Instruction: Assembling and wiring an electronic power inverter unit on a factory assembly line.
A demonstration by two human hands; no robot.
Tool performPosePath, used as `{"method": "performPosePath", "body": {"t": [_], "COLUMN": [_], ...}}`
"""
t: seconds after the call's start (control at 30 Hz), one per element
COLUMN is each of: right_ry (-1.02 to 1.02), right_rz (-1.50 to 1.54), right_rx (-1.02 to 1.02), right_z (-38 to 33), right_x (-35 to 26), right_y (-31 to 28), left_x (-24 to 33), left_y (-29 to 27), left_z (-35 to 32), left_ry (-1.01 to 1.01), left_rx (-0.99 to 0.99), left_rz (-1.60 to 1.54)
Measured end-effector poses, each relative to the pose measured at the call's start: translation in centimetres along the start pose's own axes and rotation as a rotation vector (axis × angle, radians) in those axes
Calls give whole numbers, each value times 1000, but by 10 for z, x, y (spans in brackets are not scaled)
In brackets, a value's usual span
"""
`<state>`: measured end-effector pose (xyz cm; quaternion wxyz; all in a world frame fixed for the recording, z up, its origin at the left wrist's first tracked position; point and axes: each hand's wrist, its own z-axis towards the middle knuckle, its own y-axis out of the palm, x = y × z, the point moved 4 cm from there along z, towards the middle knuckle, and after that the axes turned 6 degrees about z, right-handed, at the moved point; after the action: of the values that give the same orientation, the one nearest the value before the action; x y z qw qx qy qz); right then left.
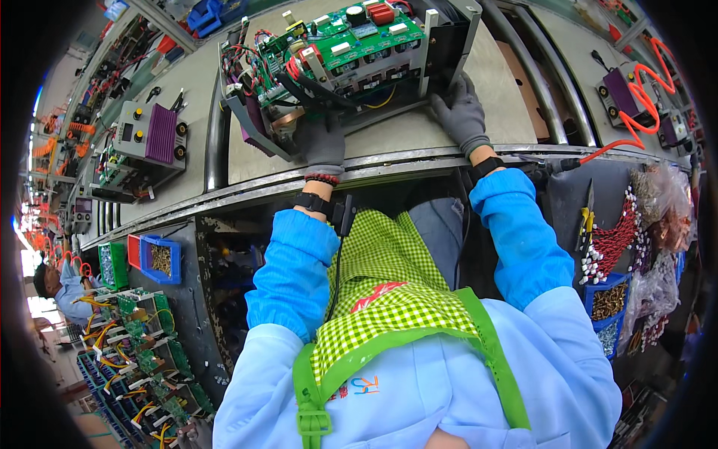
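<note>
A pale metal worktop [396, 133] is lying beneath the open machine [348, 71], with a front rail [404, 162] running along the wearer's side of it. At the machine's near edge, two gloved hands are touching its frame. The left hand [320, 142] is resting by the machine's left corner, beside a tilted end panel [258, 131]; its fingers are partly disappearing under the wiring, so one cannot tell whether they are grasping. The right hand [460, 116] is lying against the machine's right corner, thumb spreading apart from the fingers; whether these are gripping the frame, one cannot tell.

The machine is standing without a top cover, its green circuit board [366, 45] showing. The board and many wires [263, 56] are sitting in place, so the build is seemingly well advanced; closing the casing is apparently remaining, and loose connections cannot be judged.

Bare worktop is showing between the machine and the front rail, and also to its right, reaching toward a metal roller [550, 120]. Another roller [217, 150] is bounding the machine's left side. Farther left, a purple-sided machine [153, 135] is standing well apart; far right of the machine, a red coiled hose [636, 112] is hanging.
</note>
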<state>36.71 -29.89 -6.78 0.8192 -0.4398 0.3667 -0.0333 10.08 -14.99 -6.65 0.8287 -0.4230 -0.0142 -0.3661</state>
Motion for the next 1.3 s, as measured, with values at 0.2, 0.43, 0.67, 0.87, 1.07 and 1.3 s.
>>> {"method": "performPosePath", "body": {"t": [0.2,0.43,0.67,0.87,1.07,1.3], "right_ry": [-112,-66,-73,-55,-62,-81], "right_rz": [75,59,59,66,70,197], "right_rx": [99,57,42,46,40,-181], "right_z": [-4,-5,-4,-4,-4,0], "right_x": [-9,-13,-10,-12,-6,-3], "right_y": [-4,-1,1,2,0,-25], "left_x": [-9,-18,-15,-21,-7,-29], "left_y": [-2,-3,-3,4,-17,-134], "left_z": [5,8,11,12,12,-29], "left_ry": [13,48,72,82,56,-226], "left_rx": [-63,-118,-235,-391,-327,-187], "left_rz": [-71,-114,-58,47,-75,-209]}}
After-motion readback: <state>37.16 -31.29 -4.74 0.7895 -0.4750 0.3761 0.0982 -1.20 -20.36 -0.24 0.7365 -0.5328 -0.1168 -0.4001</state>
